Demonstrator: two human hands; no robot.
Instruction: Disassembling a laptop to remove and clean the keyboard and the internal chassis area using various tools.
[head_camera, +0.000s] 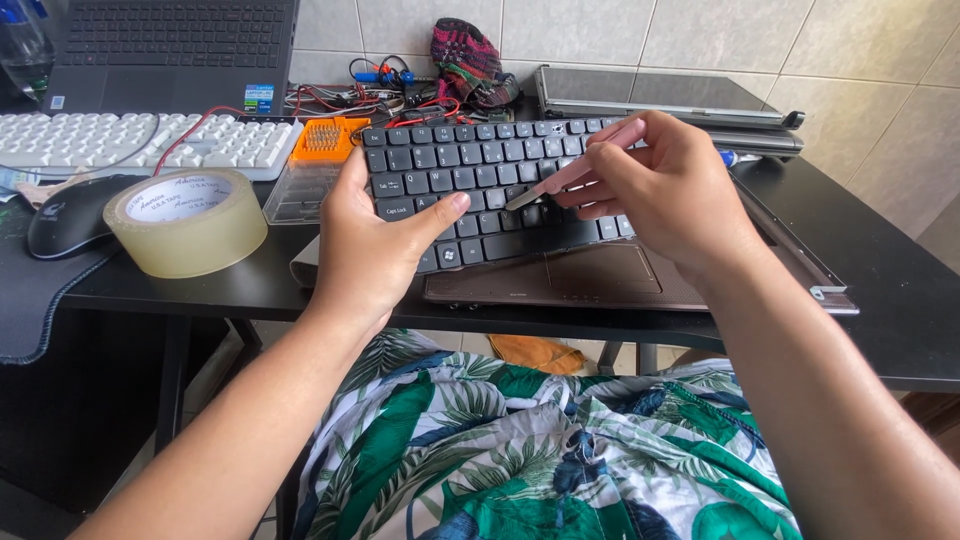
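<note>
Two hands work on a loose black laptop keyboard (490, 190), tilted up over the open brown laptop base (590, 280) on the black tabletop (880, 300). The left hand (370, 240) grips the keyboard's left edge, thumb pressed on the keys. The right hand (655, 190) is closed around a thin pink tool (575, 172), its tip touching a key mid-board. A roll of clear tape (185, 220) sits left, near a black mouse (70, 212).

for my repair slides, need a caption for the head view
Left hand steadies a detached laptop keyboard while right hand works a pink tool between keys.
</note>
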